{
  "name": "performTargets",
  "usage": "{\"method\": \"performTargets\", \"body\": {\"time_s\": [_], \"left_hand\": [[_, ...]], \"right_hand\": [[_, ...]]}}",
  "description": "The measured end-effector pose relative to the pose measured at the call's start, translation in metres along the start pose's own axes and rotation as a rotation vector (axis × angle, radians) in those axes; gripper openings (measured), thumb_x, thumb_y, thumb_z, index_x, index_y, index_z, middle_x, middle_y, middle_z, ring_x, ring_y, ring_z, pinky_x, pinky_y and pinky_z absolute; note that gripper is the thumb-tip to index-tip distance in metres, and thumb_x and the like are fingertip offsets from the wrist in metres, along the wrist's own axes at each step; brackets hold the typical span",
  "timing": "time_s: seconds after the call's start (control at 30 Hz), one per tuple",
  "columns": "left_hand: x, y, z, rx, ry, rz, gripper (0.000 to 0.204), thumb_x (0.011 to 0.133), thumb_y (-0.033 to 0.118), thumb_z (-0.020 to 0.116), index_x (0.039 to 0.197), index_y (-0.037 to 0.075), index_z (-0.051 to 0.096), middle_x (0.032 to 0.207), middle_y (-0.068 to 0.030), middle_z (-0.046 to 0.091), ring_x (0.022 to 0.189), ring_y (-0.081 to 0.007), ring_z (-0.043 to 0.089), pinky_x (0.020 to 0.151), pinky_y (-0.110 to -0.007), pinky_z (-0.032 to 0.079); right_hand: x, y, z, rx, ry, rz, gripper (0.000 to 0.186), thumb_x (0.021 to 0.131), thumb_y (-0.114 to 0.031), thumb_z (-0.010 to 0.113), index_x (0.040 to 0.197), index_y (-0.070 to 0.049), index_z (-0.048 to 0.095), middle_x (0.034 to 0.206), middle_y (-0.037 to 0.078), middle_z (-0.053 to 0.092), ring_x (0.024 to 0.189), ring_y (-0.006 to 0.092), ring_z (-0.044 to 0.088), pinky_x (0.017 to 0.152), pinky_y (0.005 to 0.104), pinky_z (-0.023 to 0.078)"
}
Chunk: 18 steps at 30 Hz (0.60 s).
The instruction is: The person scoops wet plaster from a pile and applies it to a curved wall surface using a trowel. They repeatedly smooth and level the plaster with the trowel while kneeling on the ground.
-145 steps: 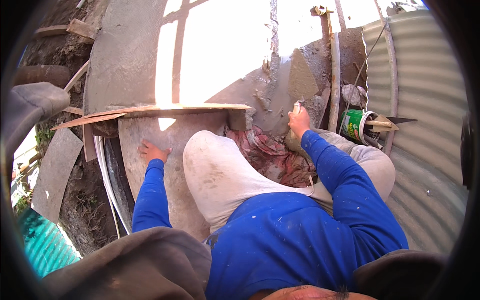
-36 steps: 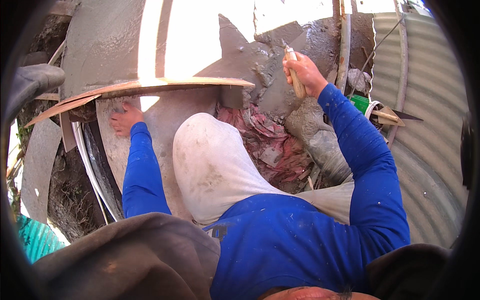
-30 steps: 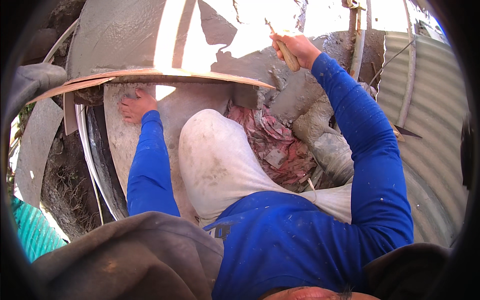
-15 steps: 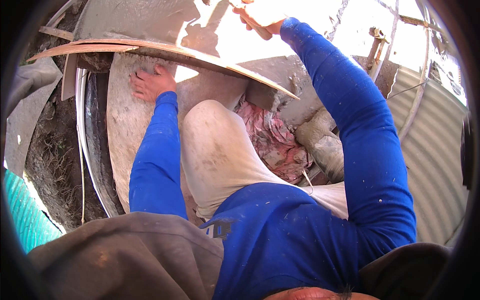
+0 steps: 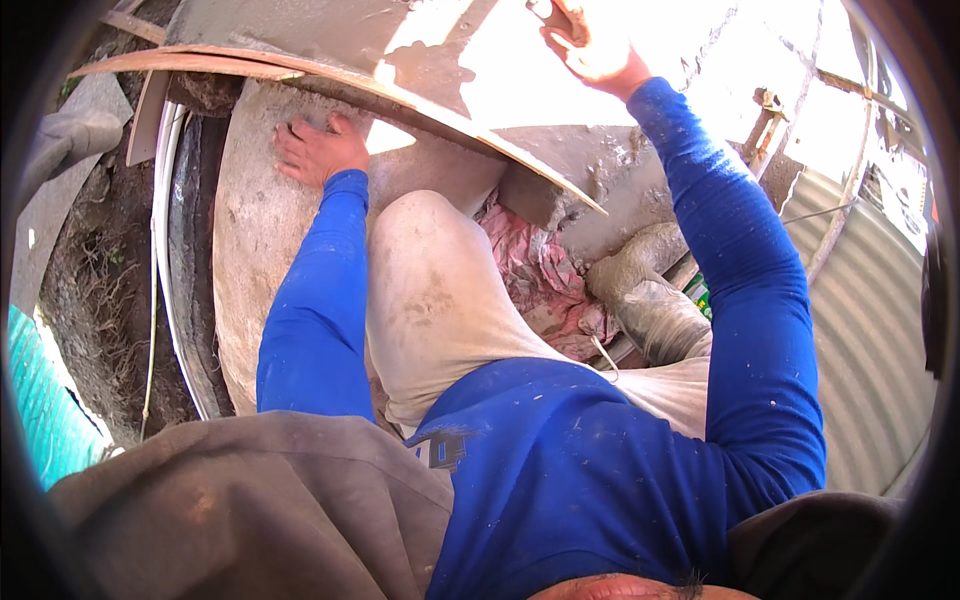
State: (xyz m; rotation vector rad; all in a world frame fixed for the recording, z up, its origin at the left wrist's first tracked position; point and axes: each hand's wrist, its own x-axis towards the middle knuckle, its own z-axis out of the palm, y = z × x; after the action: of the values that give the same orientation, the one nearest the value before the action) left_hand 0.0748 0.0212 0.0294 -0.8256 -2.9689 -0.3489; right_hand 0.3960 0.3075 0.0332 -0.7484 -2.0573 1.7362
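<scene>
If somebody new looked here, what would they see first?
Probably the blue shirt filling the lower middle, its sleeves leading up to the left hand, spread on a grey slab, and the right hand at the top edge. Then the crumpled pinkish-red sheet right of the trousered knee, and the turquoise corrugated sheet at the lower left.

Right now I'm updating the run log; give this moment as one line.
left hand: spread on grey slab | right hand: near picture top, hold unclear | wooden strip: beyond left hand | wet-looking surface: partly sunlit
</scene>
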Motion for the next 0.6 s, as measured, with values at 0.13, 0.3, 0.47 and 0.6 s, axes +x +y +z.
{"method": "performTargets", "body": {"time_s": [0.13,0.3,0.47,0.6], "left_hand": [[0.001,-0.023,-0.006,0.055,0.042,-0.022,0.073,0.093,0.048,0.061,0.152,0.006,0.048,0.164,-0.021,0.038,0.157,-0.0373,0.027,0.126,-0.062,0.014],[0.001,-0.024,-0.005,-0.033,0.068,0.0,0.072,0.095,0.049,0.058,0.152,0.007,0.047,0.165,-0.0196,0.036,0.159,-0.0354,0.023,0.128,-0.061,0.009],[0.0,-0.022,-0.004,-0.045,0.059,-0.002,0.074,0.095,0.05,0.057,0.154,0.007,0.045,0.166,-0.0197,0.033,0.159,-0.0353,0.022,0.128,-0.061,0.008],[-0.002,-0.023,-0.009,-0.054,0.047,-0.005,0.074,0.096,0.05,0.057,0.155,0.007,0.044,0.167,-0.0198,0.032,0.159,-0.035,0.021,0.128,-0.061,0.007]], "right_hand": [[0.0,-0.101,0.011,-0.942,0.113,-0.266,0.028,0.093,-0.02,0.063,0.114,-0.003,0.071,0.09,0.015,0.073,0.075,0.0266,0.07,0.075,0.04,0.059],[-0.031,-0.108,0.005,-0.589,0.169,0.169,0.037,0.091,-0.03,0.066,0.11,0.002,0.07,0.076,0.006,0.062,0.066,0.0133,0.056,0.061,0.0322,0.047],[-0.057,-0.063,-0.039,-0.733,0.183,0.348,0.047,0.095,-0.043,0.07,0.114,-0.001,0.071,0.088,0.013,0.07,0.082,0.0216,0.065,0.078,0.0384,0.053],[-0.07,-0.048,-0.052,-0.566,0.204,0.376,0.043,0.099,-0.044,0.068,0.115,-0.003,0.068,0.078,0.003,0.059,0.065,0.0104,0.052,0.061,0.0292,0.045]]}}
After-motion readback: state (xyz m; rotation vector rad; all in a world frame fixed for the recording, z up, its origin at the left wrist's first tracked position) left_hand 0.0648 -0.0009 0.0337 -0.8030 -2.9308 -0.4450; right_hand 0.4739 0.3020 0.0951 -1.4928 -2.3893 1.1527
